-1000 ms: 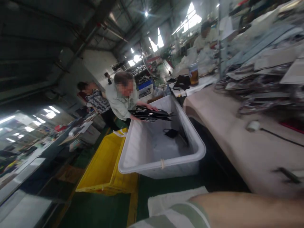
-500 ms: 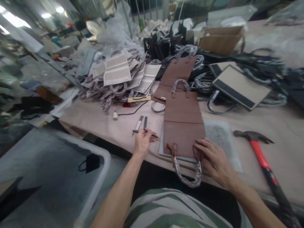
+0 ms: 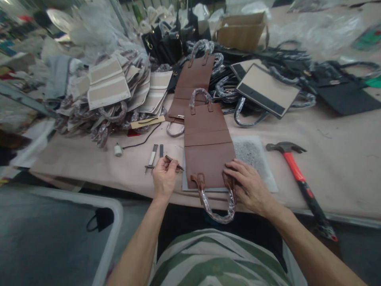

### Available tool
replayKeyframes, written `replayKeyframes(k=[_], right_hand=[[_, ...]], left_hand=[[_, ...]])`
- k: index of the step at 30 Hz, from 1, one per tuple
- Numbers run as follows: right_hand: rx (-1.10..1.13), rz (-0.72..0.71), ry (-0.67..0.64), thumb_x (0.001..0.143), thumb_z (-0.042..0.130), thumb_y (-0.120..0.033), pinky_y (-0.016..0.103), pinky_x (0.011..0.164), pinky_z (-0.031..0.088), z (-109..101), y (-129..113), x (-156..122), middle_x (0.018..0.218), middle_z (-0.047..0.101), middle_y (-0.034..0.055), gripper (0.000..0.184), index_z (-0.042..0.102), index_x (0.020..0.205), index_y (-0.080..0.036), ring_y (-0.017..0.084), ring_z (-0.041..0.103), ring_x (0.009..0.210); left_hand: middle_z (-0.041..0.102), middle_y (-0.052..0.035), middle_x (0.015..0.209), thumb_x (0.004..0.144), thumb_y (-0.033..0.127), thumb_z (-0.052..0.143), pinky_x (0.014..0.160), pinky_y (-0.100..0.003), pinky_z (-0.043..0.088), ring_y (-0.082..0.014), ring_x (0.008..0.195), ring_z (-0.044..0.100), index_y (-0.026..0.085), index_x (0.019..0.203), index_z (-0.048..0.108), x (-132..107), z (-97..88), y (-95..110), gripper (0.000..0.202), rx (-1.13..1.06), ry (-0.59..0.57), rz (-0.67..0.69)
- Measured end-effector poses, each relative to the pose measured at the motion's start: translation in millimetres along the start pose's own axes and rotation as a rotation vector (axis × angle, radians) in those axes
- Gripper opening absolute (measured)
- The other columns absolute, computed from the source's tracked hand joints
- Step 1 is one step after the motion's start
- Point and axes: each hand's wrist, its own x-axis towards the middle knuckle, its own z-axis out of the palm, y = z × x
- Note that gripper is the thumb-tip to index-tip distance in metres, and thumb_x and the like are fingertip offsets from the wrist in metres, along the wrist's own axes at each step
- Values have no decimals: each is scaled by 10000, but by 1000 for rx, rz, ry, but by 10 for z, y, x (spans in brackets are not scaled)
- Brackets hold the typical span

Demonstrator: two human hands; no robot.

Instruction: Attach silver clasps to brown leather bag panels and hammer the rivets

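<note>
Left hand: my left hand (image 3: 164, 176) pinches a slim dark tool (image 3: 175, 163) between thumb and fingers, its tip pointing right, just short of the brown bag's edge; the forearm rises from below, leaning right.
Right hand: my right hand (image 3: 250, 186) lies palm down over the brown bag's near right corner, fingers reaching left beside the handle tab – I cannot tell whether the thumb grips from beneath.
Brown bag: the brown bag (image 3: 210, 159) lies flat and opened out before me on the desk (image 3: 342, 167), a plastic-wrapped handle at each end, the near one hanging past the desk's edge.
Under it: a grey speckled sheet (image 3: 253, 153), showing to its right.
Hammer: the claw hammer (image 3: 297, 174), red and black, lies well to the right; marks on its grip are too small to read.
Beside my left hand: two narrow tools (image 3: 152, 157) and a small white bottle (image 3: 118, 150).
Farther back: beige bags (image 3: 108, 83) heaped left – any lettering blurred – and a brown carton (image 3: 241, 31).
</note>
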Motion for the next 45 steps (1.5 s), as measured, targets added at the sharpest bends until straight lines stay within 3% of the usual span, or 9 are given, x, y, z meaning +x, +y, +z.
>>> replayKeyframes(k=[7, 12, 18, 23, 29, 33, 36, 41, 45], right_hand=[[14, 5, 32, 861, 463, -167, 566, 1157, 374, 28, 17, -5, 1441, 555, 108, 513, 593, 1356, -210, 316, 395, 1433], [9, -6, 34, 877, 459, -157, 572, 1138, 389, 27, 3, -4, 1443, 553, 116, 490, 572, 1353, -193, 318, 394, 1426], [-23, -20, 37, 908, 446, -184, 576, 1118, 401, 40, 44, -15, 1451, 557, 96, 475, 554, 1369, -224, 323, 406, 1427], [-51, -64, 90, 930, 438, -222, 567, 1096, 418, 100, 120, -10, 1438, 571, 87, 451, 550, 1366, -244, 329, 443, 1404], [-67, -78, 129, 918, 445, -228, 554, 1073, 432, 129, 147, -9, 1418, 591, 84, 450, 560, 1353, -253, 333, 470, 1380], [-65, -76, 110, 922, 444, -232, 572, 1062, 433, 141, 158, -10, 1426, 582, 92, 448, 553, 1356, -250, 344, 458, 1388], [-62, -71, 93, 922, 446, -221, 586, 1070, 428, 129, 139, -5, 1435, 570, 101, 452, 547, 1362, -234, 345, 442, 1395], [-23, -46, 58, 882, 455, -163, 579, 1114, 403, 76, 61, -4, 1436, 555, 118, 483, 557, 1353, -192, 329, 403, 1418], [-3, -18, 39, 856, 467, -141, 564, 1136, 384, 32, 5, 3, 1438, 556, 116, 504, 573, 1348, -184, 320, 388, 1426]], left_hand=[[636, 9, 630, 765, 408, 705, 468, -200, 468, -128, 496, 595, 167, 848, 625, 247, -86, -26, 267, 207, -6, -21], [663, 14, 677, 714, 421, 755, 527, -226, 527, -141, 537, 642, 165, 922, 595, 137, 72, 88, 367, -50, -112, -88], [665, -5, 683, 792, 283, 678, 571, -226, 487, -146, 592, 631, 146, 979, 644, 152, 217, 79, 235, 181, -41, 13], [710, -52, 752, 864, 222, 601, 665, -272, 522, -180, 666, 673, 136, 1007, 692, 414, 50, -11, 190, 424, 0, 86], [768, -91, 910, 923, 276, 572, 802, -318, 541, -232, 857, 729, 184, 985, 722, 634, -276, 150, 187, 807, 70, 87], [769, -137, 927, 832, 373, 710, 812, -356, 536, -308, 953, 727, 179, 902, 716, 802, -303, 289, 206, 1146, -146, -69], [763, -177, 923, 771, 312, 747, 773, -342, 535, -323, 958, 729, 155, 818, 705, 940, -213, 341, 170, 1252, -267, -176], [669, -91, 588, 684, 146, 709, 596, -307, 495, -274, 660, 703, 151, 679, 663, 1034, -192, 283, 47, 1177, -341, -290], [612, -13, 546, 675, 220, 719, 506, -253, 449, -202, 549, 631, 163, 731, 655, 933, -358, 172, 102, 793, -309, -167]])
